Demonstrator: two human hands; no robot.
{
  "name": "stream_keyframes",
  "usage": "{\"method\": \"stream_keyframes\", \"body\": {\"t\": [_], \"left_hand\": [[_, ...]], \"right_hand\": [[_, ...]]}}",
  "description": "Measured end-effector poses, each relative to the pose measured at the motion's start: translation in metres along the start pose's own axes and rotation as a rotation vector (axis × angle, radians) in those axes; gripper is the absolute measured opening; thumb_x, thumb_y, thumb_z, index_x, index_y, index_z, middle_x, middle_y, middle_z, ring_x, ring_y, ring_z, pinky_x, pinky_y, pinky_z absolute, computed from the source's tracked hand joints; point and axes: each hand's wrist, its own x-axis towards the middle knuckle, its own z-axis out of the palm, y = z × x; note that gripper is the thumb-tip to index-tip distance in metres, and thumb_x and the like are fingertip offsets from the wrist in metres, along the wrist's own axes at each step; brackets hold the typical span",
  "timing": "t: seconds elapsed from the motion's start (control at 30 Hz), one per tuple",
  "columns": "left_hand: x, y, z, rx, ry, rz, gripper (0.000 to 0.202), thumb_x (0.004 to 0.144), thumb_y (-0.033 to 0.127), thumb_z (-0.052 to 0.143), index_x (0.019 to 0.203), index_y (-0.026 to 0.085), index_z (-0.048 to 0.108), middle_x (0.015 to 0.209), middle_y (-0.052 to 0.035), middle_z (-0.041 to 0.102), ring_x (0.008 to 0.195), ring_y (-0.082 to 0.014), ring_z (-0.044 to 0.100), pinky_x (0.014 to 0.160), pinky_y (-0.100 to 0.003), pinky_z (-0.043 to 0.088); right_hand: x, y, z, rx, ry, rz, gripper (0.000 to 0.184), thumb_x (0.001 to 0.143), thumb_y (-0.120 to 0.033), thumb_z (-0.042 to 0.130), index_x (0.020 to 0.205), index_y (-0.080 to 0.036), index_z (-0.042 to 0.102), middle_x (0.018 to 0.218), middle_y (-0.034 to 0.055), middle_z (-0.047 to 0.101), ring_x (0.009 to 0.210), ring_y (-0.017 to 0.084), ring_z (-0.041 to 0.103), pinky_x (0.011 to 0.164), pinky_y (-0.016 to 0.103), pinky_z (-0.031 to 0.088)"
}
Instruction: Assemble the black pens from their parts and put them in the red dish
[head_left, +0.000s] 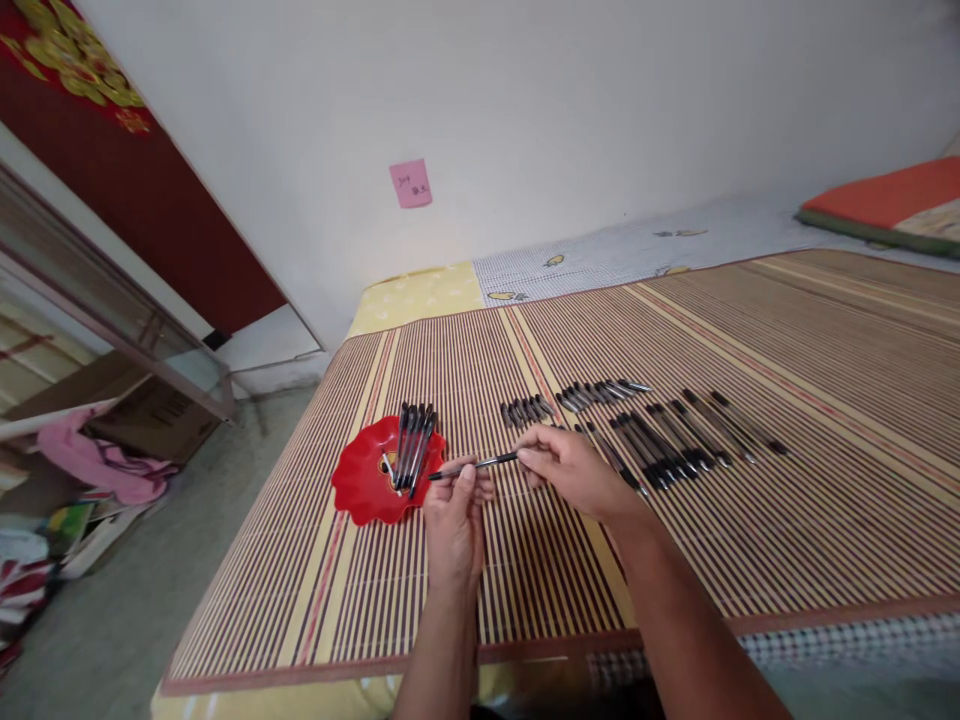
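Note:
A black pen is held level between my two hands above the striped mat. My left hand pinches its left part between thumb and fingers. At its right end, the fingertips of my right hand are closed on it. Just left of my left hand is a red scalloped plate with several black pens lying across its right side. Small white pieces also lie in the plate. Right of my right hand, dark pen bodies lie in a slanted row. Small black caps and more short pieces lie behind it.
The striped bamboo mat covers a bed against a white wall. A folded orange item lies at the back right. A pink note is on the wall. Down on the left floor are a cardboard box and pink cloth.

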Motion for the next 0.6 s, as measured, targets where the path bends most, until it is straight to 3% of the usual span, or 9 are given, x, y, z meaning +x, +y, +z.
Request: {"method": "stream_keyframes", "body": {"t": [0.1, 0.3, 0.6], "left_hand": [[0.0, 0.0, 0.0, 0.002, -0.004, 0.006, 0.027, 0.073, 0.027, 0.082, 0.093, 0.013, 0.07, 0.075, -0.0045, 0.07, 0.064, -0.0105, 0.063, 0.062, -0.02, 0.051], [-0.002, 0.0, -0.001, 0.099, -0.099, 0.073, 0.022, 0.08, 0.027, 0.076, 0.098, 0.015, 0.069, 0.076, -0.0031, 0.068, 0.066, -0.0123, 0.064, 0.067, -0.024, 0.052], [-0.004, 0.006, -0.004, 0.166, -0.164, 0.102, 0.021, 0.08, 0.028, 0.076, 0.096, 0.016, 0.069, 0.08, -0.0041, 0.068, 0.072, -0.015, 0.066, 0.07, -0.026, 0.052]], "right_hand": [[-0.001, -0.001, 0.001, -0.08, 0.009, -0.021, 0.016, 0.091, -0.032, 0.052, 0.08, -0.021, 0.056, 0.063, -0.0039, 0.054, 0.058, 0.013, 0.055, 0.058, 0.025, 0.042], [0.001, 0.006, 0.003, -0.169, 0.048, 0.021, 0.037, 0.096, -0.041, 0.045, 0.065, -0.021, 0.049, 0.056, -0.0027, 0.051, 0.049, 0.012, 0.048, 0.049, 0.024, 0.036], [0.002, 0.012, 0.003, 0.107, -0.037, 0.207, 0.047, 0.089, -0.056, 0.05, 0.059, -0.02, 0.051, 0.046, -0.0044, 0.042, 0.039, 0.008, 0.034, 0.039, 0.022, 0.025]]}}
